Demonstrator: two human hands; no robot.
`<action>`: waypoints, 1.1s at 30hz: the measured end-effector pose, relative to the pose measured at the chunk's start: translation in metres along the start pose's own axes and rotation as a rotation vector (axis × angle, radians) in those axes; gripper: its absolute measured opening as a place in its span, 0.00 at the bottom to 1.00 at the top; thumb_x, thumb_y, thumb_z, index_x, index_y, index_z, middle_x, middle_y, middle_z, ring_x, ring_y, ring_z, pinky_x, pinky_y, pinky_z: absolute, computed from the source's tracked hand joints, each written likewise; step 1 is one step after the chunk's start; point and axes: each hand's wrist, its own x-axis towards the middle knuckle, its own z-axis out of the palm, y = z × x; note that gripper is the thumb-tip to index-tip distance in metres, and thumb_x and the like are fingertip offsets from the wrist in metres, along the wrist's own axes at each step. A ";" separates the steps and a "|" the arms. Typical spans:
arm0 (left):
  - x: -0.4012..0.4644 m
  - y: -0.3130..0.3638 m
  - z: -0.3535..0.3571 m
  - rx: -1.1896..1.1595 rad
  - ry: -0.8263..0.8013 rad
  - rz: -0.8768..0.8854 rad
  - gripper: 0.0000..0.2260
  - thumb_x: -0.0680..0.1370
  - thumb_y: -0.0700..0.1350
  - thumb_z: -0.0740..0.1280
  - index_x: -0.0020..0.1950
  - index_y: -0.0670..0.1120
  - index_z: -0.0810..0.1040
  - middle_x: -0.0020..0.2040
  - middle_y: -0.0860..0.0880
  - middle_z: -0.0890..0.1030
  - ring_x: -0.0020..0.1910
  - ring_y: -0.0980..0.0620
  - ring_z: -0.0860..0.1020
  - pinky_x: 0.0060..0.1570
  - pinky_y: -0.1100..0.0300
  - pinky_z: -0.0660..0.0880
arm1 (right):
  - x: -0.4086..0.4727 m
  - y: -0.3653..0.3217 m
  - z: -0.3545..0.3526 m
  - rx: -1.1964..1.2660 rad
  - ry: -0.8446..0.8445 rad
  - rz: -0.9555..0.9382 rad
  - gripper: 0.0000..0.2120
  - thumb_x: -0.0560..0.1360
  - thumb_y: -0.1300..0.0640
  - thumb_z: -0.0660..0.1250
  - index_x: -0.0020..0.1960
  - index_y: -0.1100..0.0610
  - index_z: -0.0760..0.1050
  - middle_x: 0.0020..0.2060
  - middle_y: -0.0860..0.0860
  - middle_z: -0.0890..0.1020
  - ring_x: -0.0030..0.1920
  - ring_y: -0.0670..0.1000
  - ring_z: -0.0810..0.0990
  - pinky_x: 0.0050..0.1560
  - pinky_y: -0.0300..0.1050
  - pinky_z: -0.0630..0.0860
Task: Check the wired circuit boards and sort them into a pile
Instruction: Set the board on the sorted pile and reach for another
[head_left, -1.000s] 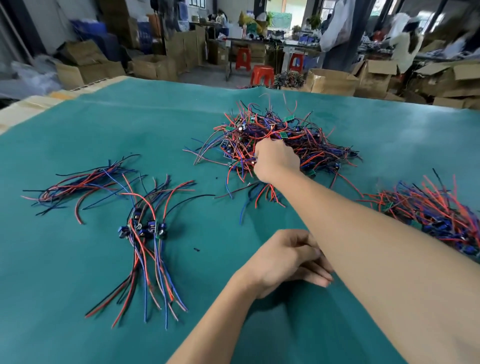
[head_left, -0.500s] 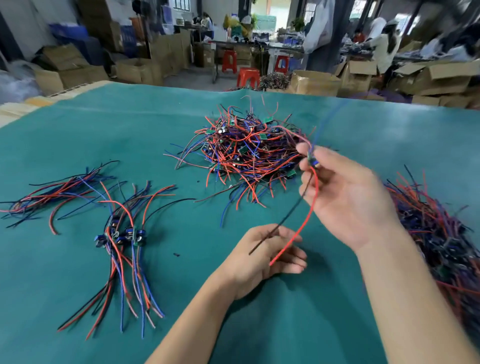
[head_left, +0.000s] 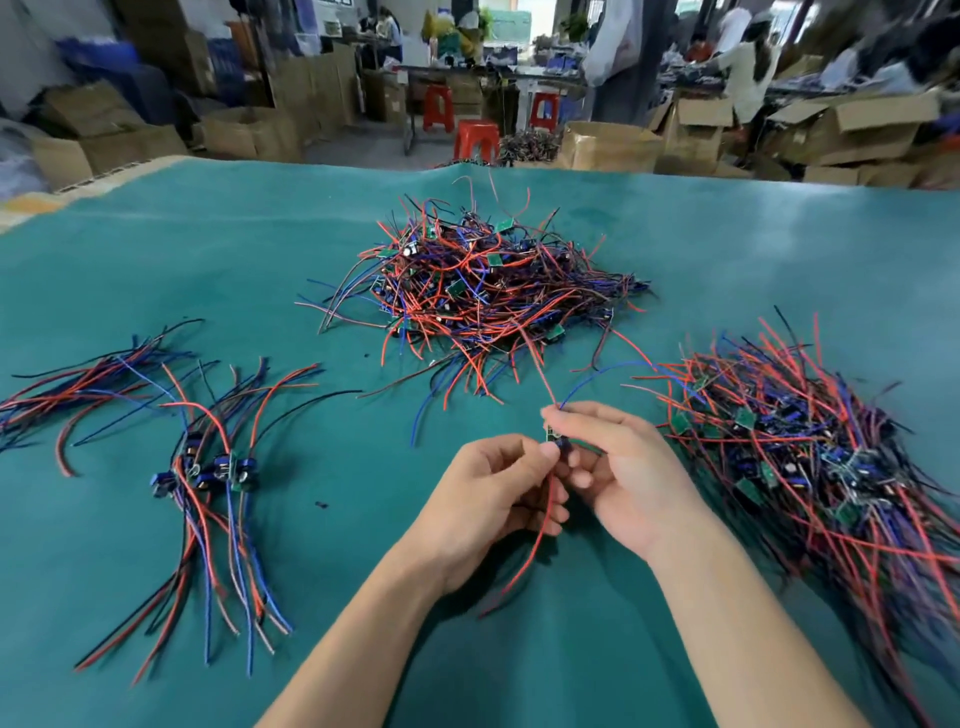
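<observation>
Inspection step: my left hand (head_left: 496, 496) and right hand (head_left: 621, 475) pinch one wired board (head_left: 555, 440) in their fingers, just nearer me than the unsorted heap (head_left: 483, 291). Next, I judge, it goes to the aligned pile (head_left: 208, 470) left of the heap.

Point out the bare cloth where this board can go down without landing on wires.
Bare cloth lies between the small bundle on the left and the left hand. More lies along the near edge. Crowded: the middle heap ahead and the right heap, whose wires reach close to the right hand holding the board.
</observation>
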 end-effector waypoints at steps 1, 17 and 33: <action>0.000 -0.001 0.000 0.016 0.004 0.005 0.10 0.80 0.46 0.66 0.47 0.39 0.78 0.36 0.44 0.79 0.32 0.49 0.78 0.34 0.61 0.77 | 0.001 0.000 -0.002 0.000 0.004 0.010 0.05 0.59 0.58 0.79 0.34 0.54 0.85 0.29 0.52 0.78 0.25 0.47 0.72 0.24 0.37 0.65; -0.002 0.002 -0.001 0.280 -0.148 -0.029 0.13 0.83 0.40 0.61 0.40 0.42 0.78 0.28 0.48 0.72 0.26 0.52 0.73 0.27 0.63 0.71 | 0.013 -0.002 -0.031 -0.108 0.466 -0.360 0.07 0.69 0.64 0.79 0.35 0.56 0.83 0.29 0.48 0.83 0.25 0.43 0.71 0.27 0.35 0.67; -0.005 0.002 -0.001 0.266 -0.141 -0.011 0.12 0.82 0.41 0.63 0.39 0.43 0.77 0.28 0.48 0.72 0.26 0.53 0.72 0.26 0.64 0.70 | 0.011 -0.024 -0.078 0.109 0.809 -0.546 0.09 0.79 0.59 0.70 0.40 0.57 0.78 0.31 0.54 0.84 0.22 0.47 0.74 0.23 0.37 0.68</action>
